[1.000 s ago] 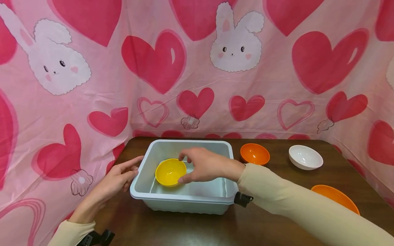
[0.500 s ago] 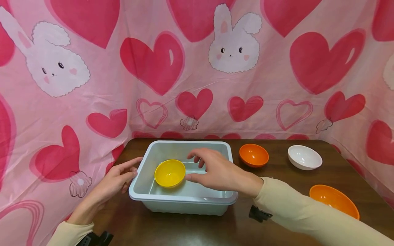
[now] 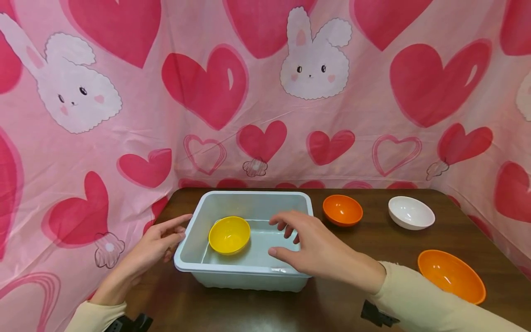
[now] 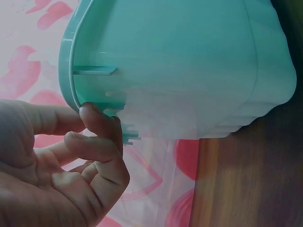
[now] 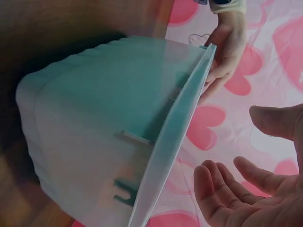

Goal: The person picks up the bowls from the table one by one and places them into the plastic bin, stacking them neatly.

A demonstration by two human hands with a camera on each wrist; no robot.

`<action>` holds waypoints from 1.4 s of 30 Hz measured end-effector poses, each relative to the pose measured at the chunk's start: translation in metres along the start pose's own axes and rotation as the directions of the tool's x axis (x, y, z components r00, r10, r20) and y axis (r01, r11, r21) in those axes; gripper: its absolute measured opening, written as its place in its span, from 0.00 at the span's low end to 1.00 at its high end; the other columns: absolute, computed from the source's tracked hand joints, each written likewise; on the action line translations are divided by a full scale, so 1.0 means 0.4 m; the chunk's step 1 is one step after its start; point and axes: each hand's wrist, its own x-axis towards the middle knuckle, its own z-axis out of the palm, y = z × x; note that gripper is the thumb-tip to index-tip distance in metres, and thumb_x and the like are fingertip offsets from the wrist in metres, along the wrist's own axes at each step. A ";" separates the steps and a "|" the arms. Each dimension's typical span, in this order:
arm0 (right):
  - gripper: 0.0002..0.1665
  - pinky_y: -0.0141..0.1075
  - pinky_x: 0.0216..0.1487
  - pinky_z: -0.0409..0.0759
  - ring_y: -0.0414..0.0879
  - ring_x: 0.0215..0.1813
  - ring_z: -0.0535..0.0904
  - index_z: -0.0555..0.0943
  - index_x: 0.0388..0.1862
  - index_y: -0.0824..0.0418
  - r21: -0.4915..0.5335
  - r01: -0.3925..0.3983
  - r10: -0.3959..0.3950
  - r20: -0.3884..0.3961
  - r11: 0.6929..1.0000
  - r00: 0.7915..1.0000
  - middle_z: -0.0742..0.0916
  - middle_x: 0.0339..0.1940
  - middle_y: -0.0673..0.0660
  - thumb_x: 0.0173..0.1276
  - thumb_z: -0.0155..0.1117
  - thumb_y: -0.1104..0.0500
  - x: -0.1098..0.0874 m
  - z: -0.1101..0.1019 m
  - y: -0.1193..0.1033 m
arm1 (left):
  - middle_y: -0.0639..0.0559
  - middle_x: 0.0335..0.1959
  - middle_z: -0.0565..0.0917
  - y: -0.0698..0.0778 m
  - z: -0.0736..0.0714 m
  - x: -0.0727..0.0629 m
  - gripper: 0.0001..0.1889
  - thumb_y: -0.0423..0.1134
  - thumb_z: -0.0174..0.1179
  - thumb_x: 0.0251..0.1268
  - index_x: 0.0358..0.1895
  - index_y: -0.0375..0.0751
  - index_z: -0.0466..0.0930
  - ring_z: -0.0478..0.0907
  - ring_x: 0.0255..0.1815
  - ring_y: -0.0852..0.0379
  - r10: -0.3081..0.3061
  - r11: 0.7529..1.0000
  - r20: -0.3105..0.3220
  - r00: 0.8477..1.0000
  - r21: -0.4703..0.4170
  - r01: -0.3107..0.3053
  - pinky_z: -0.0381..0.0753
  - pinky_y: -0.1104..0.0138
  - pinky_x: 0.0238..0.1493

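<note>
A pale grey-blue plastic tub [image 3: 249,279] stands on the table, and a yellow bowl [image 3: 229,236] sits upright inside it, toward the left. At the tub's left rim my left hand [image 3: 155,242] holds on, the index finger reaching onto the edge. The left wrist view shows bent fingers [image 4: 102,130] right under the overhanging lip. Over the tub's front right corner hovers my right hand [image 3: 315,246], thumb and fingers spread apart with nothing between them. It also appears in the right wrist view, where the right hand [image 5: 255,189] is beside the tub's rim.
An orange bowl [image 3: 342,210] stands just right of the tub, and a white bowl [image 3: 411,213] farther right. Nearer the front right, by my right sleeve, is a larger orange bowl [image 3: 452,276]. A pink heart-patterned curtain [image 3: 265,106] surrounds the dark wooden table [image 3: 257,313].
My right hand has let go of the yellow bowl and drawn back to the right and toward me. The bowl stays in the tub. My left hand keeps its place at the rim.
</note>
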 end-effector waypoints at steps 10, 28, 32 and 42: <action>0.25 0.37 0.45 0.83 0.39 0.45 0.78 0.82 0.59 0.54 0.008 0.010 -0.010 -0.063 1.000 0.998 0.83 0.47 0.43 0.66 0.79 0.52 -0.071 -0.001 0.011 | 0.40 0.47 0.79 -0.002 0.001 -0.001 0.31 0.32 0.57 0.78 0.80 0.31 0.63 0.70 0.22 0.52 -0.005 1.000 -0.008 1.000 -0.001 0.005 0.74 0.67 0.23; 0.29 0.35 0.46 0.83 0.38 0.47 0.78 0.79 0.64 0.43 0.028 -0.156 0.156 0.006 0.987 0.988 0.81 0.52 0.37 0.68 0.74 0.37 -0.173 -0.009 0.009 | 0.40 0.49 0.80 -0.004 -0.001 -0.001 0.31 0.34 0.57 0.78 0.80 0.32 0.63 0.70 0.22 0.52 -0.011 1.000 -0.006 1.000 -0.001 0.011 0.76 0.66 0.24; 0.29 0.35 0.46 0.83 0.38 0.48 0.79 0.79 0.65 0.44 0.038 -0.145 0.145 0.015 0.989 0.989 0.82 0.52 0.38 0.69 0.74 0.38 -0.183 -0.012 0.015 | 0.39 0.48 0.80 -0.003 0.001 -0.001 0.31 0.33 0.57 0.78 0.80 0.31 0.63 0.70 0.22 0.52 -0.001 1.000 -0.006 1.000 -0.014 0.001 0.75 0.67 0.23; 0.30 0.36 0.47 0.84 0.37 0.48 0.79 0.79 0.65 0.44 0.058 -0.188 0.186 0.039 0.980 0.982 0.82 0.52 0.39 0.68 0.74 0.39 -0.216 -0.019 0.039 | 0.39 0.48 0.80 -0.002 0.003 -0.002 0.30 0.32 0.56 0.78 0.80 0.31 0.63 0.70 0.22 0.52 -0.002 1.000 -0.011 1.000 -0.018 0.002 0.74 0.67 0.23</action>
